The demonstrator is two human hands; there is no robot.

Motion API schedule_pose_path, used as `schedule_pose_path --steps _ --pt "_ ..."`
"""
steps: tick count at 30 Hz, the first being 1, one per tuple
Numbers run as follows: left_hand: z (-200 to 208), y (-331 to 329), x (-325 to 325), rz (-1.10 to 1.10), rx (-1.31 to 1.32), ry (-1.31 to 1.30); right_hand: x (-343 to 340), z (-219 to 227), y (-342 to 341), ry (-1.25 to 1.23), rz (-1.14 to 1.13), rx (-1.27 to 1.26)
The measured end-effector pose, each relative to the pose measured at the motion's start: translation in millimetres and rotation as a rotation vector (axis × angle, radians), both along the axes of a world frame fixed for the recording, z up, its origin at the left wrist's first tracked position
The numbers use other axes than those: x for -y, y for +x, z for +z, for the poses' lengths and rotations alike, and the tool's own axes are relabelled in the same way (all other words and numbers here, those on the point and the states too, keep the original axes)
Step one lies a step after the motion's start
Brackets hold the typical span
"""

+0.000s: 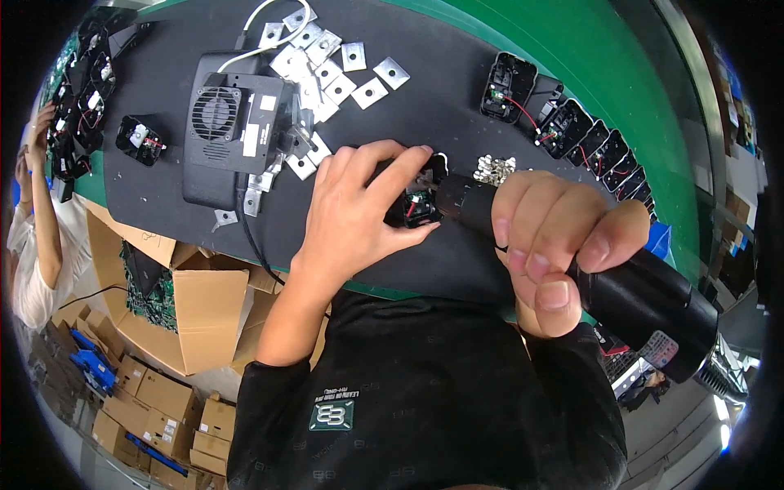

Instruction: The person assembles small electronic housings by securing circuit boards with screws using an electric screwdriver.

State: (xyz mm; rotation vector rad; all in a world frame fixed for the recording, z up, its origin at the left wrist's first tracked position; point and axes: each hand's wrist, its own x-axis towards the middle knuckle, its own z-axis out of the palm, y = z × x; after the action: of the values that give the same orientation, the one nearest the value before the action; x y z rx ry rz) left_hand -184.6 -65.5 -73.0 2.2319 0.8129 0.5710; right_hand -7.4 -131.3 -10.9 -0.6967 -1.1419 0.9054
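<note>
My left hand [357,200] is closed round a small black plastic housing [422,222], thumb on the near side and fingers over the far side. Inside the housing a bit of green circuit board and a red wire show. In my right hand [559,237] is a thick black electric screwdriver [649,306] with a ridged silvery rear end. Its narrower front points left at the housing; the very tip is hard to make out. Beyond my right hand lies a small heap of shiny metal parts [493,169].
Flat metal plates [369,92] with holes lie scattered at the back. A black device with a fan grille [217,114] and cables stands left. Open housings with red wires [566,128] line the right side; another housing [140,140] sits left. Another person's arm [46,220] reaches in far left, above cardboard boxes [214,310].
</note>
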Motion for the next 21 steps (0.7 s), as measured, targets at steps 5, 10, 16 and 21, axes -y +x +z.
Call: schedule_pose_path --steps 5,10,16,21 --pt "5.7 -3.2 0.6 0.027 -0.012 0.029 0.7 1.1 -3.5 0.0 0.032 -0.031" --pt "5.5 1.1 4.4 -0.02 0.022 0.027 10.7 1.0 -7.4 -0.028 -0.173 -0.156" --pt "68.4 -51.9 -23.9 0.192 -0.081 0.165 50.5 39.6 44.7 0.162 -0.247 -0.347" --pt "31.4 -127.0 -112.7 0.677 -0.365 0.665 74.3 19.0 69.5 0.007 -0.652 -0.154"
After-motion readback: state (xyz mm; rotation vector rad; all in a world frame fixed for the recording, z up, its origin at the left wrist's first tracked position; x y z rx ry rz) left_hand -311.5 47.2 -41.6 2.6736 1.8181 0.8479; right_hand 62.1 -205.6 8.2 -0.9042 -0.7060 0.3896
